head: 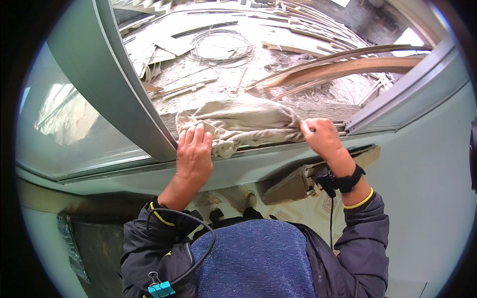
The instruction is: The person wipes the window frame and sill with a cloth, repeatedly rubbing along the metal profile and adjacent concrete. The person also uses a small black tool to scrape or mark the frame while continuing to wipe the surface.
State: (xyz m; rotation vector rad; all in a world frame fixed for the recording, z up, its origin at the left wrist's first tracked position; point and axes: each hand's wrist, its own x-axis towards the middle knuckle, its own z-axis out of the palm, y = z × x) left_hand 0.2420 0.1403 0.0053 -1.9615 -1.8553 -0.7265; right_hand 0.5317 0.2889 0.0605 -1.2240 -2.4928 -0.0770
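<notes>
A wrinkled, greyish-beige cloth [249, 119] lies bunched along the sill of an open sliding window. At its left end, my left hand [195, 149] grips the fabric beside the grey metal window frame [130, 89]. The cloth's right end is pinched in my right hand [323, 136], whose fingers are closed around it; a small dark spot shows at that fist. Between both hands the fabric spans the window track [268, 148], hiding much of it.
The glass pane [74, 123] stands at left. Outside lie a coil of wire [221, 48], wooden strips and a long curved board [335, 70]. Below the sill, a cardboard box [287, 188] stands on the patterned floor. A black cable [331, 223] hangs from my right wrist.
</notes>
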